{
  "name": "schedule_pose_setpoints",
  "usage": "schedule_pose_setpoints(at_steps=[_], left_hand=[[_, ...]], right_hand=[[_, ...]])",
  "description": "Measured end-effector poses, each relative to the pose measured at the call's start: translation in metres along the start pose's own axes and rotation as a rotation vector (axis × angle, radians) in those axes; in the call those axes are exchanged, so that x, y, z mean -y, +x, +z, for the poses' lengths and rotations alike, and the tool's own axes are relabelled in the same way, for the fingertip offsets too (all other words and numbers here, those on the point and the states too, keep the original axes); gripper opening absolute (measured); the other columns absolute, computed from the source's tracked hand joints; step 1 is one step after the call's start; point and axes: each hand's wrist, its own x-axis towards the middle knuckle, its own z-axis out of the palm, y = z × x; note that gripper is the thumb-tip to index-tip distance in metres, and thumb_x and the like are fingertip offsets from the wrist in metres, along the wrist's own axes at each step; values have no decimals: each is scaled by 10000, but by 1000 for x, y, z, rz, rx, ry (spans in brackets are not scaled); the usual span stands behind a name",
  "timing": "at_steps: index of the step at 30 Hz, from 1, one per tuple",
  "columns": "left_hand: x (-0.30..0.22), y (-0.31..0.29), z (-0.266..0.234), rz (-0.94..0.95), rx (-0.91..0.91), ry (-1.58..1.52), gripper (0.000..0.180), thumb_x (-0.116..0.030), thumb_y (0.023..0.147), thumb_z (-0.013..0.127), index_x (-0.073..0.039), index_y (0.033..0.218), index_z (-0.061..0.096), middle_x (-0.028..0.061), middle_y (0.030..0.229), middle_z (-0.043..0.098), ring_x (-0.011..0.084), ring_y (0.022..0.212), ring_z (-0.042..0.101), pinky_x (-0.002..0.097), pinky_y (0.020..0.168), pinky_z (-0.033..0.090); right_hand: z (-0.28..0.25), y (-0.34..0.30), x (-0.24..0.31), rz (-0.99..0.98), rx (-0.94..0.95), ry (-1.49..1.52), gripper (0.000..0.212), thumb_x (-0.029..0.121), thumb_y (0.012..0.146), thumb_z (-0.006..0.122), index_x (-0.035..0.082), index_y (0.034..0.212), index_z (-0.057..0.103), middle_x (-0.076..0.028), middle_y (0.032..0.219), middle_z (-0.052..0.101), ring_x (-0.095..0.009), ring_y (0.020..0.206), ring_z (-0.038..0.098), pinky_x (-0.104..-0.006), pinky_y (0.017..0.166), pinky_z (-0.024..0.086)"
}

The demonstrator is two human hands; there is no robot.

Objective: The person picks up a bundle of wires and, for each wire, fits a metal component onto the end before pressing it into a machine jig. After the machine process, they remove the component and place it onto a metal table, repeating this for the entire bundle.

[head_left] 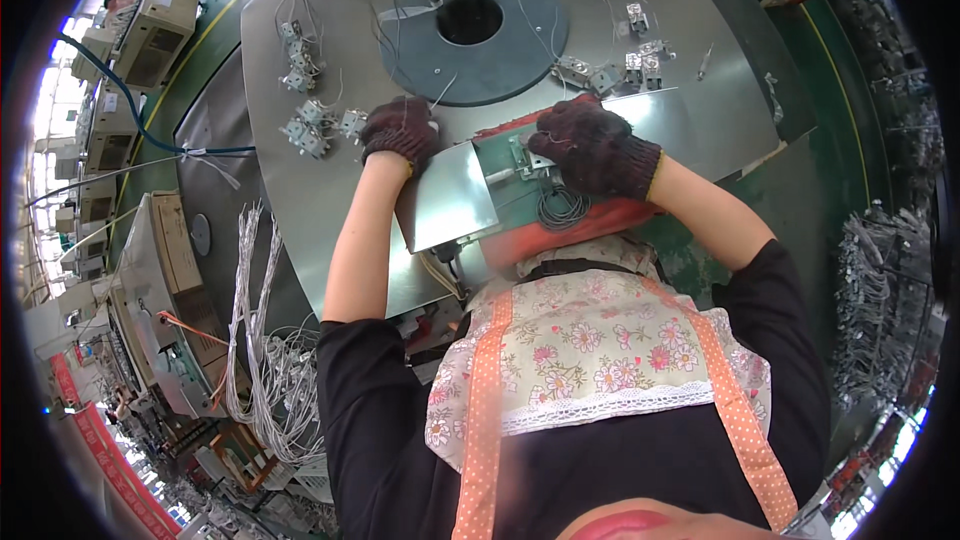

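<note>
Dark maroon knitted gloves cover both hands. My left hand (402,130) is closed, its fingers curled at the left corner of a shiny metal box (450,198); a thin wire (446,89) sticks up beside it. What lies inside those fingers is hidden. To the right, my right hand (597,148) curls its fingers round a small metal part (538,160) at the green fixture (500,155) beside the box. Below that part lies a coil of grey wire (562,208). A small metal block (352,125) lies just left of my left hand.
Ahead, a round grey plate (420,65) with a dark central hole sits on the metal table (270,130). Small metal blocks with wires lie in groups at left (308,130) and right (645,65). Bundled wires (280,370) hang at the lower left.
</note>
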Motion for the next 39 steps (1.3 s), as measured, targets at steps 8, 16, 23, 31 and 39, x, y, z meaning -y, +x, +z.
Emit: schedule_pose_setpoints(at_steps=[8, 16, 23, 31, 39], left_hand=[[-8, -38, -7, 7, -309, -360, 347, -353, 920, 653, -127, 1174, 724, 190, 1157, 703, 399, 1106, 656, 506, 940, 511], [-26, -57, -2, 217, -955, -124, 318, -261, 911, 701, -38, 1138, 692, 172, 1068, 719, 345, 1034, 671, 478, 1007, 475], [-73, -80, 7, 600, -596, -204, 365, -319, 843, 701, -48, 1088, 693, 162, 1010, 708, 327, 1010, 664, 464, 1062, 442], [-129, -88, -10, 588, -191, -72, 460, -278, 854, 619, -79, 1268, 635, 172, 1186, 689, 326, 1170, 628, 489, 1101, 379], [-122, -86, 33, 455, -386, -99, 583, -383, 886, 656, -7, 1327, 586, 202, 1289, 661, 327, 1230, 622, 492, 1139, 382]], right_hand=[[9, 8, 4, 9, 30, 29, 219, 168, 791, 644, 95, 997, 644, -137, 961, 613, -305, 930, 632, -445, 781, 526], [13, 7, 15, 194, 133, -13, 233, 166, 789, 650, 69, 1001, 660, -150, 952, 622, -311, 925, 632, -449, 761, 510], [27, -2, 23, 246, -68, 251, 845, 150, 799, 660, -39, 1538, 296, -216, 1010, 632, -370, 948, 619, -482, 788, 497], [28, -12, 10, 153, 42, 434, 723, 140, 825, 681, 82, 1499, 424, -203, 1280, 606, -395, 1102, 601, -470, 955, 501], [-51, -42, -58, 185, -266, 500, 478, 200, 873, 756, 131, 1323, 614, -159, 1070, 626, -342, 1006, 631, -460, 884, 522]])
